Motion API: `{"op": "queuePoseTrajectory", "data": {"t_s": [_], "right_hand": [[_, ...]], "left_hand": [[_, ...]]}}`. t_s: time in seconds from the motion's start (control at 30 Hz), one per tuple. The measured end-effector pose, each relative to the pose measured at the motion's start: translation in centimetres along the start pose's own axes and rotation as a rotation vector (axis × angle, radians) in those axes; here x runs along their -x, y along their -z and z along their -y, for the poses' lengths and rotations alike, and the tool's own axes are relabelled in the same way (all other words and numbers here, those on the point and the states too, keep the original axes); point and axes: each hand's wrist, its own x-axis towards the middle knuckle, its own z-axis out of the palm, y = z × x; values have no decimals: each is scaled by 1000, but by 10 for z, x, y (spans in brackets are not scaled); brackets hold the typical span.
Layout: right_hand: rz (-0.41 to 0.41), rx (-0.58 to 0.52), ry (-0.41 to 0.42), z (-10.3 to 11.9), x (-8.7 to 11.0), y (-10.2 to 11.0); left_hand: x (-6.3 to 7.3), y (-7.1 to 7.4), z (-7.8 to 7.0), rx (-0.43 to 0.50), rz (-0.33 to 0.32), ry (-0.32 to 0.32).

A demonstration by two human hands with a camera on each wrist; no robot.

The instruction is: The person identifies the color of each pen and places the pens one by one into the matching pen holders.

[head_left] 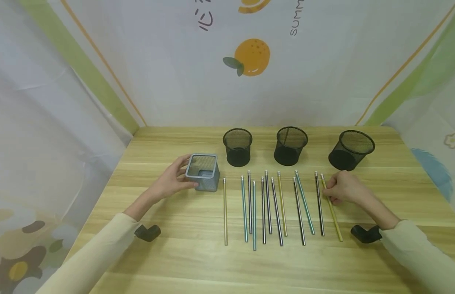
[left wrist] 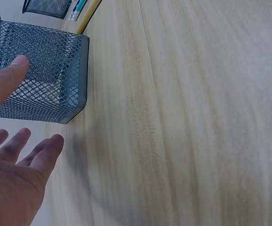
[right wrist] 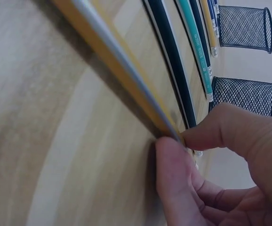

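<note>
The rightmost yellow pencil (head_left: pixel 334 216), slanted fore-and-aft, is pinched near its far end by the right hand (head_left: pixel 344 188); whether the square mesh holder (head_left: pixel 208 183) is gripped by the left hand (head_left: pixel 171 179) cannot be told.

The desk (head_left: pixel 213 269) has a pale yellowish wood-grain top. Taking its middle as the dial's centre, a grey square mesh holder (head_left: pixel 206 182) stands at ten o'clock and round black mesh cups (head_left: pixel 287 155) at eleven, one and two. Between nine and three o'clock lie teal pencils (head_left: pixel 244 212), dark pencils (head_left: pixel 299 212) and yellow pencils (head_left: pixel 225 216), white-tipped ends toward twelve; whether the yellow one at three rests flat is unclear.
</note>
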Motion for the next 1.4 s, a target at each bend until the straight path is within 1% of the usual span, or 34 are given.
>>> {"op": "queuePoseTrajectory", "data": {"t_s": [0.17,0.33,0.5,0.67,0.83,0.9,1.07,1.23,1.4], "right_hand": [[3,-33,-4,-1,0,-1],[17,-60,-6,-4,1,-2],[15,-99,3,-6,4,0],[31,-127,9,-4,7,0],[34,-146,27,-1,10,0],[30,-151,32,-1,11,1],[29,-171,39,-2,12,1],[24,-179,43,-1,13,1],[17,-195,47,-3,14,2]], "left_hand": [[-1,-1,1,4,9,-32],[-2,-1,1,27,11,-47],[-7,0,-2,40,-13,-41],[-13,-2,-2,40,4,-31],[-16,-5,-2,83,12,-74],[-17,-6,-3,90,13,-81],[-15,-8,-6,65,7,-61],[-14,-9,-6,46,-1,-45],[-13,-10,-6,52,-3,-33]]}}
